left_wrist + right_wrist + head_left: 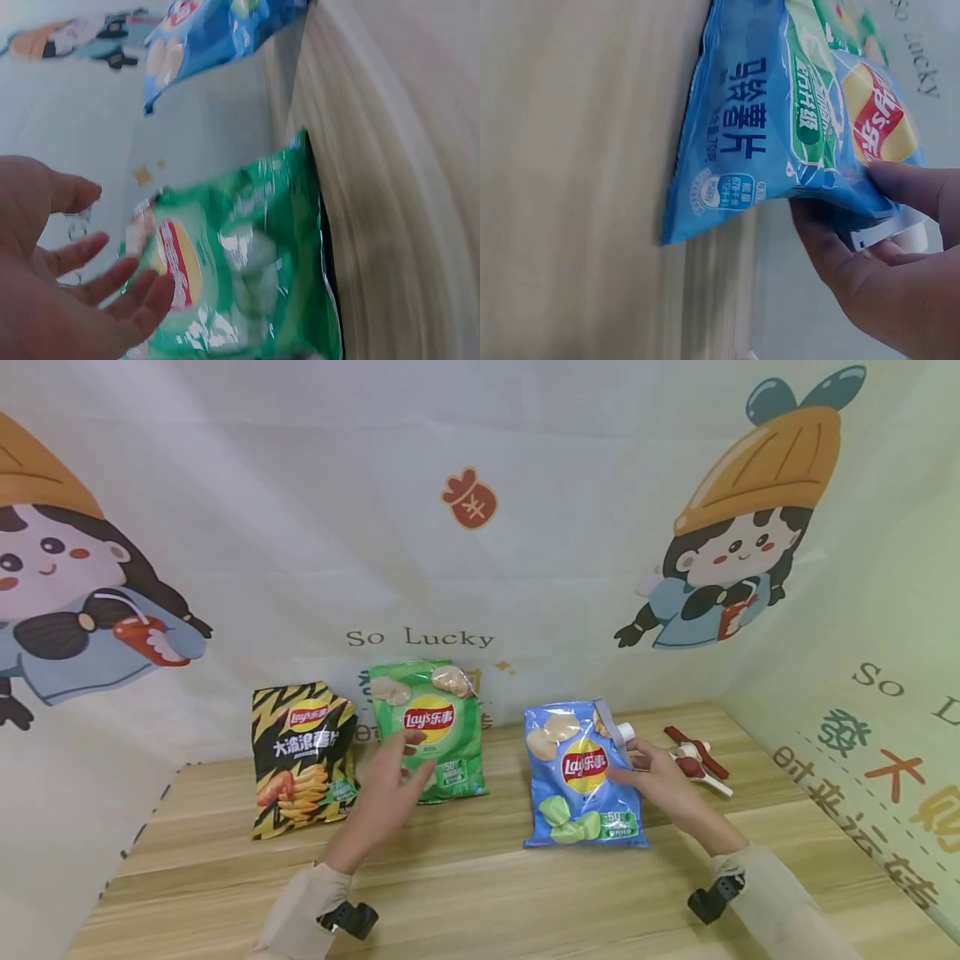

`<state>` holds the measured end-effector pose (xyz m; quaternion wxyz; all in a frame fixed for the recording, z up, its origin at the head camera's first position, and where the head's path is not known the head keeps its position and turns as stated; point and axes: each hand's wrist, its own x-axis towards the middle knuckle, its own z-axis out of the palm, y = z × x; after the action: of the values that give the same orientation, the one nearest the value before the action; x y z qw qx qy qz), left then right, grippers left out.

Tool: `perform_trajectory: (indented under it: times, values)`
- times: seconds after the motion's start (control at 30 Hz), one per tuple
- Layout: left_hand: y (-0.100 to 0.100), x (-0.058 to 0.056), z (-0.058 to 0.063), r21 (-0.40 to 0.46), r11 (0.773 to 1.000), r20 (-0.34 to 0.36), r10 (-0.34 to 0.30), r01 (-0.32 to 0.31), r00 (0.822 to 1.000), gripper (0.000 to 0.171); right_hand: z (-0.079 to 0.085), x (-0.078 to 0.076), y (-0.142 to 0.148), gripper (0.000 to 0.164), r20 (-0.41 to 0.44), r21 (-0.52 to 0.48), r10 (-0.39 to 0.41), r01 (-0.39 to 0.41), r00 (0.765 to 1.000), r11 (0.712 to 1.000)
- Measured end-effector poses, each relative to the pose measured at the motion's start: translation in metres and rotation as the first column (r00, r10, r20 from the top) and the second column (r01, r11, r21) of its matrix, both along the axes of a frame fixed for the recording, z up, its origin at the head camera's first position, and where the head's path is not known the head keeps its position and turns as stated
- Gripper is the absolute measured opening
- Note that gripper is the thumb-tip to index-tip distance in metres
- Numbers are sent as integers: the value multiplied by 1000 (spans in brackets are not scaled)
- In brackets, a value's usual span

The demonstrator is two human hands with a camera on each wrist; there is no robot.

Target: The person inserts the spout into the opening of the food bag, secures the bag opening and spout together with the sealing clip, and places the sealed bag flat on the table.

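Observation:
My right hand (667, 781) grips a blue Lay's potato chip bag (551, 781) by its right side, thumb on the front and fingers behind, as the right wrist view shows. A grey-white strip with a white round cap (622, 735) sits along the bag's upper right corner, close to those fingers. My left hand (393, 781) is in front of a green Lay's chip bag (467, 735), fingers spread and relaxed with nothing in them. In the left wrist view, the green bag (247, 262) stands beyond the fingertips, leaning against the backdrop.
A black and yellow Lay's bag (300, 760) leans at the left. Red and white strips with round caps (697, 758) lie right of my right hand. The wooden table (480, 893) meets a printed cloth backdrop (570, 568) behind and at both sides.

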<state>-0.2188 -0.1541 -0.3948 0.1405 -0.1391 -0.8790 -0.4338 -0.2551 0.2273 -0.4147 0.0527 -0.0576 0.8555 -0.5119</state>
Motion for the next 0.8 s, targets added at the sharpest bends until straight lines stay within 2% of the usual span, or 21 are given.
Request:
perform_trajectory:
  times: [0.1,0.2,0.33,0.43,0.63,0.7,0.8]
  values:
    - [-13,-9,-2,-18,996,9,86,-86,996,44,0,-8,1,54,30,41,13,-14,999,999]
    - [-23,-18,-6,-17,991,20,131,-131,991,49,2,-11,1,55,53,84,26,-30,998,996]
    - [-32,-28,-11,41,990,66,131,-133,989,61,3,-15,2,57,71,139,25,-34,997,990]
    - [-36,-33,-14,74,989,131,120,-131,984,67,3,-17,3,61,70,187,13,-26,997,982]
    - [-41,-42,-23,144,979,282,102,-147,954,71,3,-18,2,64,28,274,15,-22,999,961]
    - [-42,-44,-27,169,974,294,99,-154,951,68,5,-18,0,63,-3,314,35,-32,999,949]
    - [-44,-46,-34,160,974,274,111,-159,955,60,8,-15,-3,58,-74,412,64,-28,995,911]
